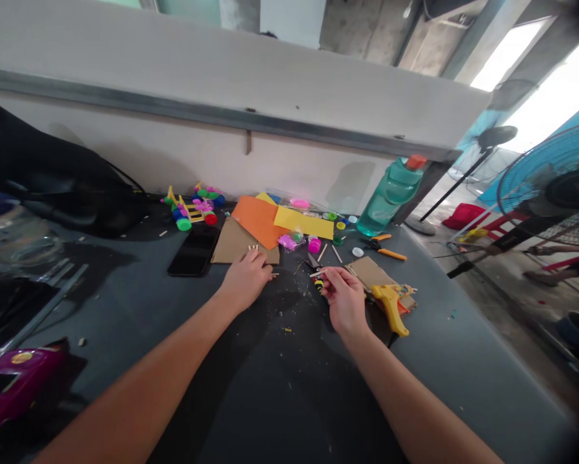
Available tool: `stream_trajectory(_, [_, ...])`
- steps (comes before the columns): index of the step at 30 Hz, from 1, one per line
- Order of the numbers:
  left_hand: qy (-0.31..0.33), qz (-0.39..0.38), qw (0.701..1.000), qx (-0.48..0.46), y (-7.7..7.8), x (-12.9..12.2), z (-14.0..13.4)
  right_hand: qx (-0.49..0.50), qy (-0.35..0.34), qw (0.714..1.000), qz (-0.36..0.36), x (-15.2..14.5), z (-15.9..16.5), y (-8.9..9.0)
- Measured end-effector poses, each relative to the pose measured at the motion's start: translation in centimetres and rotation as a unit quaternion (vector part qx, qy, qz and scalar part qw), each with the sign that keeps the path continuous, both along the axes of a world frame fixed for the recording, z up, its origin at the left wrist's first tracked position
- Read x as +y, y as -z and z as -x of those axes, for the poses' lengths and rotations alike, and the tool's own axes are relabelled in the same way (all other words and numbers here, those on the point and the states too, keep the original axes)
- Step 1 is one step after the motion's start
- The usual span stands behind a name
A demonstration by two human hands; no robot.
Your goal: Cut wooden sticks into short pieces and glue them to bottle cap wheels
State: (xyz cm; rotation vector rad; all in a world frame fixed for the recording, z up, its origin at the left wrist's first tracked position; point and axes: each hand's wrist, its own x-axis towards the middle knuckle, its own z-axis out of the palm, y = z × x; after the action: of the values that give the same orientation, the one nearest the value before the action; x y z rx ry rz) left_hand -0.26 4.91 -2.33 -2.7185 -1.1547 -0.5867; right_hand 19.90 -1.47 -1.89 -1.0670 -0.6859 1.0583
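Dark tabletop [280, 393], right hand [346, 301] pinching stick [315, 274], well inside edge [480, 318].

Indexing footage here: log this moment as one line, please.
left hand: over near edge of cardboard | right hand: pinching thin stick | beside right hand: yellow glue gun

A teal bottle [387, 198] stands well apart from a black bag [42, 177].
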Motion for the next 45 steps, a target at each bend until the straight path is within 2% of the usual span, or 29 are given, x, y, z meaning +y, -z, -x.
stream_trajectory(3, [-0.008, 0.031, 0.997, -0.075, -0.3, -0.7, -0.7, -0.08, -0.01, 0.997, -0.006, 0.0, 0.0, 0.2])
stream_trajectory(5, [-0.001, 0.09, 0.982, -0.168, -0.5, -1.9, -1.8, -0.162, -0.027, 0.986, -0.007, -0.1, 0.2, 0.3])
stream_trajectory(6, [-0.006, 0.14, 0.964, -0.226, -0.5, -2.6, -2.5, -0.202, -0.037, 0.979, -0.006, -0.1, 0.3, 0.2])
stream_trajectory(8, [0.025, 0.262, 0.914, -0.308, -0.4, -3.9, -3.9, -0.271, -0.049, 0.961, -0.009, -0.3, 0.4, -0.3])
stream_trajectory(9, [0.042, 0.307, 0.892, -0.328, -0.3, -4.5, -4.5, -0.301, -0.055, 0.952, -0.012, -0.3, 0.5, -0.6])
stream_trajectory(11, [0.031, 0.362, 0.861, -0.355, 0.0, -5.1, -5.1, -0.368, -0.08, 0.926, -0.015, -0.3, 0.2, -1.6])
stream_trajectory(13, [0.007, 0.391, 0.834, -0.39, 0.3, -5.1, -5.0, -0.472, -0.108, 0.875, -0.003, -0.3, -0.7, -2.5])
stream_trajectory(14, [-0.006, 0.398, 0.82, -0.412, 0.4, -4.9, -4.8, -0.538, -0.108, 0.836, 0.012, -0.3, -1.3, -2.9])
stream_trajectory(16, [-0.022, 0.405, 0.795, -0.45, 0.5, -4.4, -4.3, -0.671, -0.084, 0.734, 0.065, -0.5, -2.5, -3.1])
stream_trajectory(18, [-0.022, 0.411, 0.781, -0.471, 0.5, -4.2, -4.0, -0.753, -0.077, 0.64, 0.134, -1.0, -3.5, -2.7])
stream_trajectory(19, [-0.017, 0.414, 0.777, -0.474, 0.6, -4.2, -4.0, -0.773, -0.084, 0.608, 0.159, -1.2, -3.9, -2.3])
stream_trajectory(21, [-0.002, 0.421, 0.773, -0.475, 0.7, -4.4, -4.1, -0.791, -0.092, 0.577, 0.18, -1.7, -4.1, -1.4])
stream_trajectory(23, [0.013, 0.43, 0.774, -0.465, 0.8, -4.7, -4.3, -0.793, -0.08, 0.575, 0.182, -1.8, -4.0, -0.5])
stream_trajectory(25, [0.018, 0.435, 0.779, -0.451, 0.9, -4.8, -4.5, -0.781, -0.063, 0.592, 0.187, -1.6, -3.9, 0.0])
stream_trajectory(28, [0.012, 0.425, 0.789, -0.443, 0.9, -4.7, -4.4, -0.742, -0.052, 0.642, 0.186, -1.5, -3.9, 0.2])
stream_trajectory(31, [0.007, 0.406, 0.791, -0.457, 0.8, -4.1, -4.2, -0.694, -0.049, 0.704, 0.14, -2.1, -4.2, -0.3])
stream_trajectory(33, [0.004, 0.399, 0.787, -0.472, 0.7, -3.7, -4.1, -0.665, -0.068, 0.736, 0.11, -2.8, -4.2, -0.9])
stream_trajectory(35, [0.004, 0.391, 0.784, -0.483, 0.7, -3.5, -4.0, -0.637, -0.109, 0.756, 0.103, -3.6, -3.8, -1.5])
stream_trajectory(39, [0.0, 0.37, 0.79, -0.489, 0.6, -3.5, -3.9, -0.61, -0.168, 0.767, 0.104, -4.6, -2.4, -2.1])
stream_trajectory(45, [-0.001, 0.34, 0.82, -0.461, 0.2, -3.4, -3.5, -0.638, -0.178, 0.743, 0.099, -4.9, -1.4, -1.8])
